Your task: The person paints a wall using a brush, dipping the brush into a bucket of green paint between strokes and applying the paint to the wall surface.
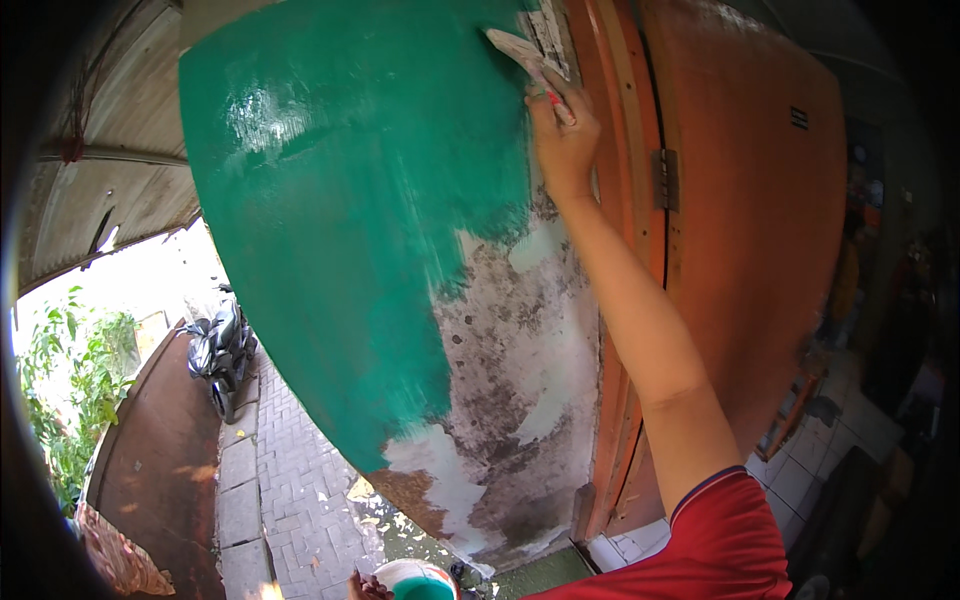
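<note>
Holding a paintbrush (518,50) in my right hand (568,142), I reach high on the partly green wall (330,220), near an orange doorframe (622,125); my left hand (371,588), its grip unclear, is beside a paint bucket (398,571).

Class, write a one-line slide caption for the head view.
The right hand holds a brush at a wall partly painted green; the left hand is beside a paint bucket.
</note>
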The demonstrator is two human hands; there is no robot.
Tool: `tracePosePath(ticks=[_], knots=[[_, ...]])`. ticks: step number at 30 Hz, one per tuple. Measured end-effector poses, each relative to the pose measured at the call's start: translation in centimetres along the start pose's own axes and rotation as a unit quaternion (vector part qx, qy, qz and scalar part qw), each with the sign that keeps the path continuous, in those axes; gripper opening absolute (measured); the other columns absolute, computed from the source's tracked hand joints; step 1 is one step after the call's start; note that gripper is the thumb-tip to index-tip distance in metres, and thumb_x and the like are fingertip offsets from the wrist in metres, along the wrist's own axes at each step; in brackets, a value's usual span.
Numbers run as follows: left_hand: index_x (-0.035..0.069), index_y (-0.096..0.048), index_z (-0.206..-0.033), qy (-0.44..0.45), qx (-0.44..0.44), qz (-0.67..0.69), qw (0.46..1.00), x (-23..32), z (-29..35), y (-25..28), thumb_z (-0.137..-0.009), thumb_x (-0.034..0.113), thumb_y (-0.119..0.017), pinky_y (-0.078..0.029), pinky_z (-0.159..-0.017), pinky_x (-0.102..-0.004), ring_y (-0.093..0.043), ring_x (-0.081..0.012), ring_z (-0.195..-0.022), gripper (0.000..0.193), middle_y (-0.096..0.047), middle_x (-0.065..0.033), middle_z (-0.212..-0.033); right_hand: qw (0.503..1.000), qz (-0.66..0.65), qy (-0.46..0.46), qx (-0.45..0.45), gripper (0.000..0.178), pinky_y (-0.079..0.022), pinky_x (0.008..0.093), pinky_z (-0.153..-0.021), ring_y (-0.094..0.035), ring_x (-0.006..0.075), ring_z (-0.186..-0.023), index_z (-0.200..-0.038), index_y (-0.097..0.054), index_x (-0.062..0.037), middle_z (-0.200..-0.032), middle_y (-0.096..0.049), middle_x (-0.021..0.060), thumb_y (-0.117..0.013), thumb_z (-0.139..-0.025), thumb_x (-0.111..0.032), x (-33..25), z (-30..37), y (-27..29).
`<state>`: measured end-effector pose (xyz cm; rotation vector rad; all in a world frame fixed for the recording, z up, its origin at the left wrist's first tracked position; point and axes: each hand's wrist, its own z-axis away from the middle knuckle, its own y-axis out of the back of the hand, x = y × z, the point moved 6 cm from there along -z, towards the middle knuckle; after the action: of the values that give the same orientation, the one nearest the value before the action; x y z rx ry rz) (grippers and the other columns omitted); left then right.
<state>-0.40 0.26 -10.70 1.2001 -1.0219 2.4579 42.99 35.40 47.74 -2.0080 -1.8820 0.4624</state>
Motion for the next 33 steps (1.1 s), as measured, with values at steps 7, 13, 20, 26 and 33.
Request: tracePosePath(ticks=[7, 13, 20, 26, 33], knots=[[0.011, -0.056, -0.083, -0.006, 0.007, -0.013, 1.0, 0.6, 2.3, -2.2, -0.091, 0.043, -0.057, -0.04, -0.051, -0.0293, -0.05, -0.0148, -0.057, 0.033, -0.053, -0.0005, -0.064, 0.99, 0.112, 0.09, 0.01, 0.035, -0.048, 0.033, -0.085, -0.06, 0.0255, -0.096, -0.117, -0.063, -0.0002, -0.106, -0.058, 0.0159, -0.057, -0.085, -0.012, 0.7, -3.5, 1.2], [0.012, -0.056, -0.082, 0.001, 0.003, -0.02, 1.0, 0.4, 2.6, -3.6, -0.09, 0.042, -0.058, -0.041, -0.052, -0.0303, -0.051, -0.0152, -0.058, 0.031, -0.055, -0.0008, -0.065, 0.982, 0.105, 0.155, -0.002, 0.035, -0.049, 0.031, -0.08, -0.062, 0.0227, -0.096, -0.114, -0.065, -0.0011, -0.107, -0.062, 0.0155, -0.059, -0.084, -0.017, 1.9, -8.0, 0.9], [0.01, -0.057, -0.082, -0.002, 0.002, -0.014, 1.0, -0.1, 1.2, -2.6, -0.088, 0.043, -0.063, -0.043, -0.055, -0.0304, -0.051, -0.015, -0.057, 0.034, -0.057, -0.0024, -0.067, 0.959, 0.231, 0.14, -0.092, 0.032, -0.048, 0.0334, -0.078, -0.062, 0.0264, -0.092, -0.107, -0.068, 0.0004, -0.091, -0.063, 0.0181, -0.059, -0.082, -0.018, -2.4, -9.2, 1.9], [0.014, -0.054, -0.077, 0.013, -0.002, -0.026, 1.0, 0.2, 1.3, -4.0, -0.09, 0.042, -0.058, -0.04, -0.052, -0.0303, -0.05, -0.015, -0.057, 0.031, -0.053, 0.0004, -0.063, 0.939, 0.264, 0.062, -0.211, 0.034, -0.049, 0.0277, -0.072, -0.064, 0.0161, -0.078, -0.106, -0.068, 0.0008, -0.084, -0.067, 0.0106, -0.06, -0.083, -0.022, -3.9, -5.6, 4.4], [0.017, -0.05, -0.07, 0.047, -0.012, -0.026, 0.999, -0.5, 0.1, -3.9, -0.091, 0.043, -0.055, -0.038, -0.052, -0.0307, -0.047, -0.0157, -0.056, 0.034, -0.049, 0.0032, -0.06, 0.954, 0.229, 0.051, -0.186, 0.035, -0.048, 0.0315, -0.069, -0.064, 0.0248, -0.076, -0.105, -0.07, -0.0028, -0.083, -0.065, 0.0166, -0.06, -0.083, -0.028, -3.2, -5.4, 6.0]])
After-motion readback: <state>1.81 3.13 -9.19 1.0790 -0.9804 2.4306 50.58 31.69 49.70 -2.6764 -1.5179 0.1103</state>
